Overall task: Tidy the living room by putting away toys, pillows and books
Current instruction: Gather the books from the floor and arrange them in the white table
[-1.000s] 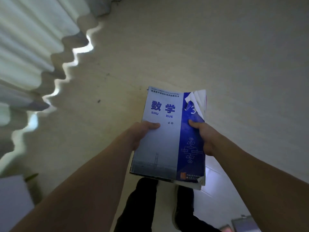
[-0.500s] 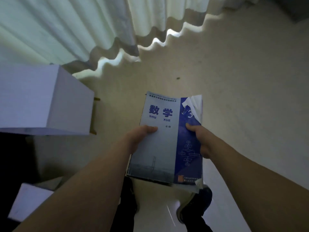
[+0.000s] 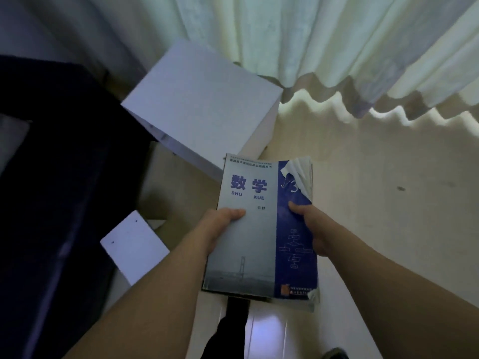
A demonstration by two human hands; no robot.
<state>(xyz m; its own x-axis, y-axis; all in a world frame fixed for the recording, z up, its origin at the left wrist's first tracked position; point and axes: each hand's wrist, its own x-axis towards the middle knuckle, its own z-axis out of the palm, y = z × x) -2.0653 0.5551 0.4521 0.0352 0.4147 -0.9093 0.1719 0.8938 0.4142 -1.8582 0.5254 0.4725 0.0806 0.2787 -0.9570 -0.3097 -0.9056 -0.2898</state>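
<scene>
1. Our left hand [image 3: 217,226] and right hand [image 3: 311,229] grip the book [image 3: 259,229] by its side edges, thumbs on the cover.
2. We hold it above the floor [image 3: 375,203], near a white box [image 3: 202,99].

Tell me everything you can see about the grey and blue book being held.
The grey and blue paperback book is held closed, cover up, over the pale floor. Its cover is grey on the left with blue characters and "SHU XUE", and has a blue strip on the right with a flowchart. The top right corner is torn and curled, and the bottom right corner is dog-eared. The left hand grips its left edge and the right hand its right edge, thumbs on top.
</scene>
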